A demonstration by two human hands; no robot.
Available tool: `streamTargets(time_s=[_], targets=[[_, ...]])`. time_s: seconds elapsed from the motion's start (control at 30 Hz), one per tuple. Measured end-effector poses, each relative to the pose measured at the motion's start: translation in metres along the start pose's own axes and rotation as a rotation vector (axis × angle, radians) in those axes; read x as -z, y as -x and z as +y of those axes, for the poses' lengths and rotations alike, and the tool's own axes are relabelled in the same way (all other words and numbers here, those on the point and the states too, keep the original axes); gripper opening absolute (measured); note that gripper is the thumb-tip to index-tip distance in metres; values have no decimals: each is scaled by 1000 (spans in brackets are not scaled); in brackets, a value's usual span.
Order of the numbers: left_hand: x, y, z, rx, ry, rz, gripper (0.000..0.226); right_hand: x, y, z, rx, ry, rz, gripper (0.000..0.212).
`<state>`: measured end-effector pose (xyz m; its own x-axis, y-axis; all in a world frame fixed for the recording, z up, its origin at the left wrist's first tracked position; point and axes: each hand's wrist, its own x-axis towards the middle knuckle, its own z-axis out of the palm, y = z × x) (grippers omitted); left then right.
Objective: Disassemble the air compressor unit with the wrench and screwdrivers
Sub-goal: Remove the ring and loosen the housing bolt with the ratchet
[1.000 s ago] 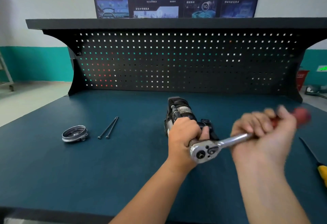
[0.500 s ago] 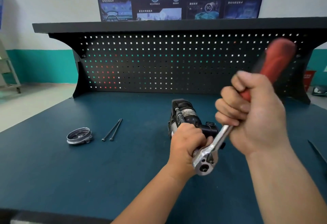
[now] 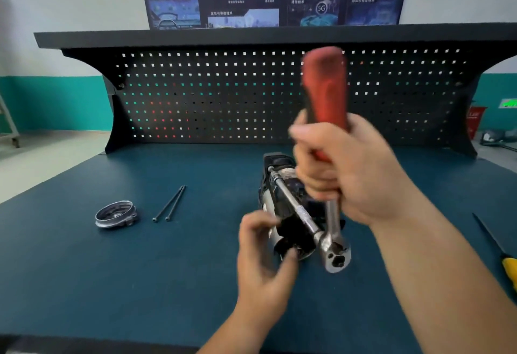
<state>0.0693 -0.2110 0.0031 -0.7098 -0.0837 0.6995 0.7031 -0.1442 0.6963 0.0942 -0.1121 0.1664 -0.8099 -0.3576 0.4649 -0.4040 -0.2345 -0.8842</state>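
The black and silver air compressor unit [image 3: 275, 185] lies on the blue bench mat, its long axis running away from me. My right hand [image 3: 349, 174] grips the red handle of the ratchet wrench [image 3: 326, 93], which stands nearly upright. The ratchet head [image 3: 335, 254] sits at the unit's near end. A long extension bar [image 3: 293, 205] runs from that head along the top of the unit to its far end. My left hand [image 3: 263, 255] curls loosely round the near end of the unit, thumb on its black end. Both hands are motion-blurred.
A round metal end cap [image 3: 116, 215] and two long bolts [image 3: 169, 204] lie on the mat [image 3: 140, 283] to the left. A yellow-handled screwdriver [image 3: 500, 253] lies at the right edge. A black pegboard [image 3: 223, 96] with a shelf stands behind.
My right hand has swung the wrench handle from low right up to nearly upright. My left hand has let go of the wrench head joint and dropped to the unit's near end.
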Motion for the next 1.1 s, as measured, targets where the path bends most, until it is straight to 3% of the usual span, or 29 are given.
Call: streamTargets(time_s=[0.07, 0.13, 0.2, 0.23, 0.33, 0.5, 0.7, 0.93, 1.0, 1.1], targets=[[2, 18, 10, 281, 185, 107, 18, 12, 8, 0, 47, -152, 97, 23], [-5, 26, 21, 627, 307, 59, 30, 19, 14, 6, 89, -256, 200, 24], [-15, 22, 32, 820, 401, -18, 48, 20, 17, 12, 111, -323, 244, 24], [-20, 18, 38, 861, 419, -36, 46, 20, 18, 15, 123, -337, 253, 25], [-25, 9, 44, 901, 438, -13, 34, 21, 22, 18, 156, -358, 269, 26], [-23, -4, 38, 1013, 563, 75, 34, 26, 31, 25, 162, -434, 343, 19], [-21, -23, 35, 998, 505, 128, 34, 25, 33, 28, 194, -513, 496, 20], [-28, -32, 38, 1018, 700, 199, 31, 37, 62, 79, 196, -1180, 1050, 25], [-32, -27, 35, 1027, 732, 247, 29, 39, 71, 91, 160, -1183, 1101, 23], [-29, -21, 29, 1046, 700, 267, 28, 39, 67, 80, 161, -1000, 1037, 15]])
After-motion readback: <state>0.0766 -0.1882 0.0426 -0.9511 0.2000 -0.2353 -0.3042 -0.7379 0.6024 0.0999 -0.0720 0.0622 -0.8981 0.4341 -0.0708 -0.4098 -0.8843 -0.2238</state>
